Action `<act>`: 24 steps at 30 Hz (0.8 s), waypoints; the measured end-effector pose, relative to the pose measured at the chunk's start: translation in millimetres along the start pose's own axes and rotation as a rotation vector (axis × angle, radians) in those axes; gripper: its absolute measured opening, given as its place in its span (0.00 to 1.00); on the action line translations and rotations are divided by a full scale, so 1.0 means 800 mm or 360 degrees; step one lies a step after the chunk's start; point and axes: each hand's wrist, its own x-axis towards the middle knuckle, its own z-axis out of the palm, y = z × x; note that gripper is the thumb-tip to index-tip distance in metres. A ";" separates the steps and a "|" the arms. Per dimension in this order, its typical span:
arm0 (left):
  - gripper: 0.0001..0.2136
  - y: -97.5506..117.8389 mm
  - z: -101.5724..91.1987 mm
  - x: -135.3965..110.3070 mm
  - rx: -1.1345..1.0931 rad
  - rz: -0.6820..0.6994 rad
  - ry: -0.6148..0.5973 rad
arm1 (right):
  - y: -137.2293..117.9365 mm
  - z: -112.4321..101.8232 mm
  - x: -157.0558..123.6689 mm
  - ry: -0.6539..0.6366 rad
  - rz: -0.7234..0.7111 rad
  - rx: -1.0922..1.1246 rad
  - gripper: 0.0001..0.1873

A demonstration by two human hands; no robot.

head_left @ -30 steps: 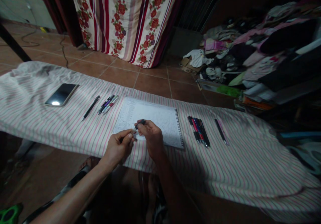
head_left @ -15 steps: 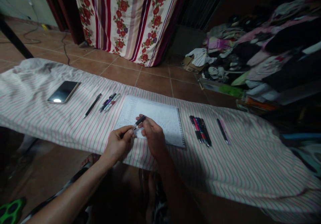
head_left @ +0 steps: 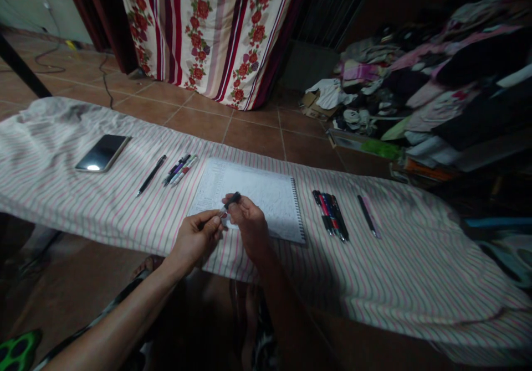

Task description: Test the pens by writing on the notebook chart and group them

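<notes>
Both my hands hold one dark pen (head_left: pixel 231 200) just above the near edge of a white spiral notepad (head_left: pixel 266 194). My left hand (head_left: pixel 195 239) pinches the pen's lower end, fingers closed. My right hand (head_left: pixel 248 224) grips the upper end, fingers curled round it. The notepad lies on a long surface covered with a pink-and-white striped cloth (head_left: pixel 415 271).
Left of the notepad lie a black pen (head_left: pixel 151 175), a small bunch of pens (head_left: pixel 179 170) and a phone (head_left: pixel 102 153). Right of it lie several pens in a group (head_left: pixel 331 214) and a single pen (head_left: pixel 367 216). Beyond are tiled floor, a floral curtain (head_left: pixel 211 27) and a heap of clothes (head_left: pixel 432 83).
The hands and pen have stayed in nearly the same place; the pen's dark end has tilted slightly. The view has shifted a little.
</notes>
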 end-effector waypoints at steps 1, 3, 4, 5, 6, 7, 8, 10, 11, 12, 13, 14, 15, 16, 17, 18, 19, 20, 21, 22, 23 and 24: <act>0.17 0.001 -0.001 0.000 -0.0031 -0.0011 -0.0023 | -0.002 -0.001 -0.002 -0.0038 -0.0032 -0.0044 0.14; 0.17 0.001 -0.003 0.000 -0.0086 -0.0046 -0.0065 | -0.005 -0.003 -0.005 -0.0056 -0.0061 -0.0092 0.16; 0.17 0.001 -0.004 0.000 -0.0101 -0.0057 -0.0087 | -0.006 -0.003 -0.005 -0.0041 -0.0052 -0.0095 0.16; 0.17 0.001 -0.005 0.000 -0.0104 -0.0062 -0.0111 | -0.005 -0.004 -0.005 -0.0016 -0.0029 -0.0080 0.16; 0.16 0.000 -0.006 0.000 -0.0095 -0.0057 -0.0132 | -0.004 -0.004 -0.004 0.0009 -0.0003 -0.0053 0.15; 0.16 -0.001 -0.006 0.000 -0.0078 -0.0046 -0.0150 | -0.003 -0.004 -0.002 0.0027 0.0017 -0.0018 0.14; 0.16 -0.002 -0.006 0.000 -0.0063 -0.0028 -0.0159 | -0.001 -0.003 -0.001 0.0039 0.0032 0.0024 0.13; 0.16 -0.005 -0.006 0.000 -0.0033 -0.0013 -0.0154 | 0.001 -0.002 0.002 0.0070 0.0042 0.0104 0.10; 0.16 -0.006 -0.006 0.000 -0.0020 -0.0016 -0.0145 | 0.002 -0.001 0.003 0.0077 0.0042 0.0128 0.10; 0.16 -0.007 -0.006 0.000 -0.0011 -0.0021 -0.0139 | 0.002 0.000 0.003 0.0074 0.0044 0.0133 0.10; 0.17 -0.007 -0.006 0.001 -0.0003 -0.0024 -0.0135 | 0.001 0.001 0.003 0.0071 0.0041 0.0127 0.11; 0.17 -0.007 -0.006 0.001 0.0007 -0.0028 -0.0139 | 0.000 0.001 0.003 0.0067 0.0034 0.0115 0.11; 0.17 -0.007 -0.006 0.002 0.0014 -0.0027 -0.0144 | -0.002 0.001 0.002 0.0060 0.0024 0.0101 0.11; 0.17 -0.006 -0.006 0.002 0.0012 -0.0020 -0.0145 | -0.004 0.000 0.001 0.0048 0.0011 0.0090 0.12; 0.17 -0.006 -0.006 0.002 0.0007 -0.0014 -0.0144 | -0.007 -0.001 -0.001 0.0041 -0.0006 0.0074 0.14; 0.17 -0.006 -0.006 0.003 0.0005 -0.0010 -0.0147 | -0.009 -0.003 -0.002 0.0031 -0.0021 0.0041 0.16; 0.17 -0.005 -0.006 0.003 0.0008 -0.0009 -0.0150 | -0.010 -0.004 -0.003 0.0025 -0.0033 -0.0004 0.17; 0.17 -0.006 -0.005 0.003 0.0011 -0.0009 -0.0152 | -0.011 -0.006 -0.003 0.0026 -0.0040 -0.0054 0.17; 0.17 -0.006 -0.005 0.003 0.0016 -0.0009 -0.0150 | -0.011 -0.007 -0.003 0.0040 -0.0041 -0.0098 0.16; 0.17 -0.006 -0.004 0.003 0.0021 -0.0009 -0.0149 | -0.011 -0.008 -0.002 0.0063 -0.0036 -0.0122 0.14; 0.17 -0.007 -0.003 0.003 0.0025 -0.0004 -0.0143 | -0.009 -0.008 -0.001 0.0088 -0.0023 -0.0123 0.12; 0.17 -0.007 -0.002 0.003 0.0027 0.0004 -0.0133 | -0.007 -0.008 0.000 0.0115 -0.0007 -0.0103 0.10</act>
